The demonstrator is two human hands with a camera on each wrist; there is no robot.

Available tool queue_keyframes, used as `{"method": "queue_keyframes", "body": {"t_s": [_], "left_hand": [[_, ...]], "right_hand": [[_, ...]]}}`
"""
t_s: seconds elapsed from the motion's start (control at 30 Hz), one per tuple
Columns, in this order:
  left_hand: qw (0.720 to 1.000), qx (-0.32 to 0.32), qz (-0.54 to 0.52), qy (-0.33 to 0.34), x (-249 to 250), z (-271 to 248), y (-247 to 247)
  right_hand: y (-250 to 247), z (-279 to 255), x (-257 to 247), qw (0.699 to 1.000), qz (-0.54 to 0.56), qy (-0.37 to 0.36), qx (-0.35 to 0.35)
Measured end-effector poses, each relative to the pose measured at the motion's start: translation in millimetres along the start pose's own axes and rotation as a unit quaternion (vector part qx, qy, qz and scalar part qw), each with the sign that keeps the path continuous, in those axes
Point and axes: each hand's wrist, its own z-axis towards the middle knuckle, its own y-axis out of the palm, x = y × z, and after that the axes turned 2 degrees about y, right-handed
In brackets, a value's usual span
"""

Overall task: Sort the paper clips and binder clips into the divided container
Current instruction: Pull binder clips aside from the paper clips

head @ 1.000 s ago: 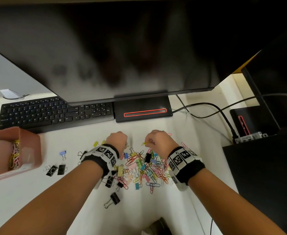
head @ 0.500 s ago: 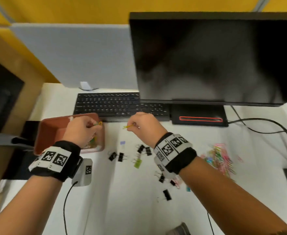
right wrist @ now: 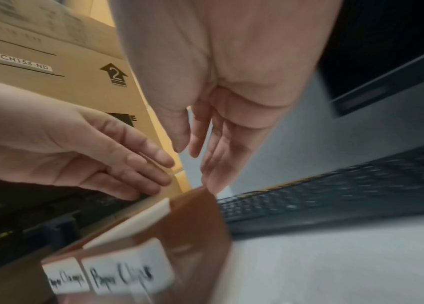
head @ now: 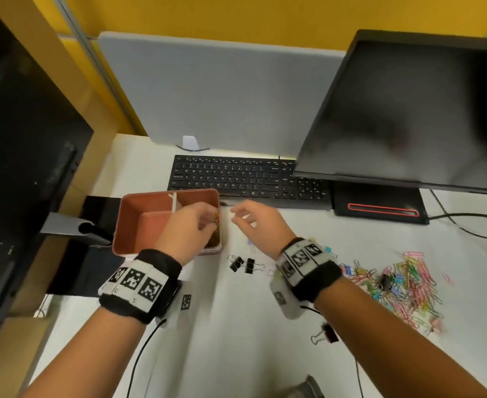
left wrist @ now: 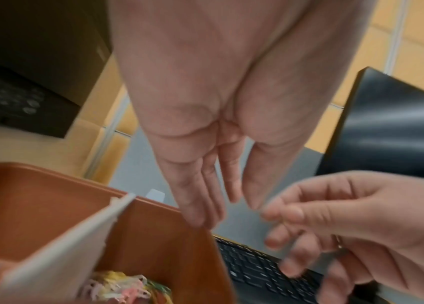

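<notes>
The red-brown divided container (head: 127, 222) stands left of centre, split by a white divider (head: 174, 201). Its front labels read "Paper Clamps" and "Paper Clips" (right wrist: 121, 276). Coloured paper clips (left wrist: 127, 288) lie in its right compartment. My left hand (head: 205, 218) hovers over that compartment with straight fingers (left wrist: 203, 205), holding nothing; a small clip (head: 214, 219) shows just below its fingertips. My right hand (head: 240, 215) hangs beside the container's right rim, fingers (right wrist: 213, 164) loose and empty. A pile of coloured paper clips (head: 409, 280) lies at the right, with black binder clips (head: 243, 264) in between.
A black keyboard (head: 236, 176) lies right behind the container, and a monitor (head: 409, 110) stands at the back right on its base (head: 380, 209). Cardboard boxes and dark equipment (head: 21, 168) fill the left. Another binder clip (head: 327, 334) lies near my right forearm.
Both hands moved left from the clip pile to the container, each pinching a yellow clip. Now both hands have opened at the right compartment and the clips have left the fingers.
</notes>
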Motion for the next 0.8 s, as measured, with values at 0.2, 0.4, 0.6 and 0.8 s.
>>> {"method": "queue_keyframes", "body": {"t_s": [0.2, 0.4, 0.6, 0.8], "left_hand": [[0.987, -0.130, -0.049, 0.076, 41.4, -12.4, 74.3], [0.964, -0.227, -0.063, 0.120, 88.3, -25.4, 167.4], [0.944, -0.296, 0.062, 0.130, 99.5, -21.3, 224.2], [0.960, -0.242, 0.078, 0.116, 90.2, -22.0, 230.8]], "right_hand": [[-55.1, -85.6, 121.8, 0.985, -0.078, 0.144, 0.051], [-88.8, -151.3, 189.7, 0.972, -0.059, 0.220, 0.065], [-104.8, -154.0, 223.1, 0.969, -0.092, 0.225, 0.042], [-125.1, -153.2, 246.6, 0.966, -0.149, 0.201, 0.065]]}}
